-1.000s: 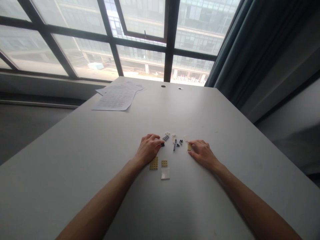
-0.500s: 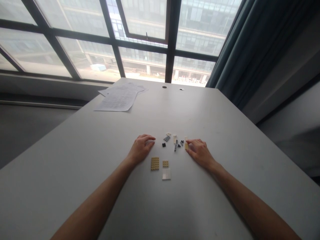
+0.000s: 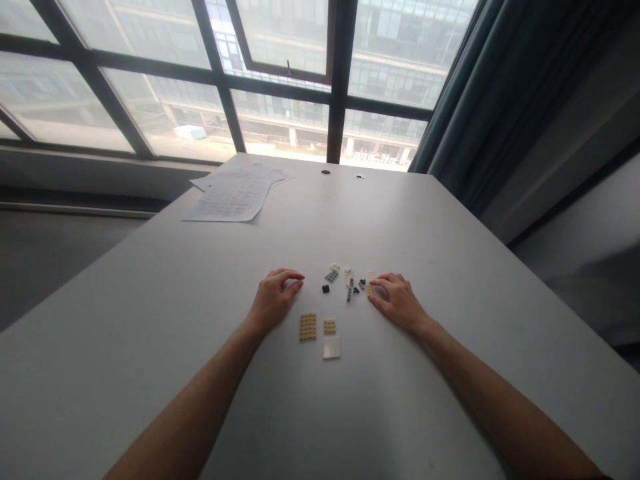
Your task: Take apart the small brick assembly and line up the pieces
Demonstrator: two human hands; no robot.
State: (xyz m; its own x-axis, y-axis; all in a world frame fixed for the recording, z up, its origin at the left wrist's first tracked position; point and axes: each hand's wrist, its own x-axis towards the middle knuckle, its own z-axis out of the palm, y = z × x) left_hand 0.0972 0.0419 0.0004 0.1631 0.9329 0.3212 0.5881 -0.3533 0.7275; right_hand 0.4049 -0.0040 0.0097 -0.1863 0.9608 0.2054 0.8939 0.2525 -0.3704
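Note:
My left hand [image 3: 275, 298] rests on the white table, left of the loose toy building bricks, its thumb and fingers apart with nothing between them. On the right, the thumb and index finger of my right hand [image 3: 399, 301] close around a small tan brick [image 3: 369, 291]; part of it is hidden. A white brick [image 3: 371, 274] lies just beyond those fingertips. Between the hands are a black brick [image 3: 326, 289], a grey studded plate [image 3: 331, 276] and several small white, grey and black pieces. Nearer me lie a large tan plate [image 3: 308, 327], a smaller tan plate [image 3: 329, 327] and a smooth whitish square tile [image 3: 331, 347].
Printed papers [image 3: 230, 197] overlap at the table's far left. Two round cable holes, one of them a dark hole [image 3: 325, 173], sit near the far edge of the white table [image 3: 400, 400]. Windows stand behind, and a dark blue curtain [image 3: 465, 87] hangs at right.
The view has shifted slightly, so everything sits a little further left. My left hand has drawn slightly away from the bricks; my right hand keeps its place at the small tan brick.

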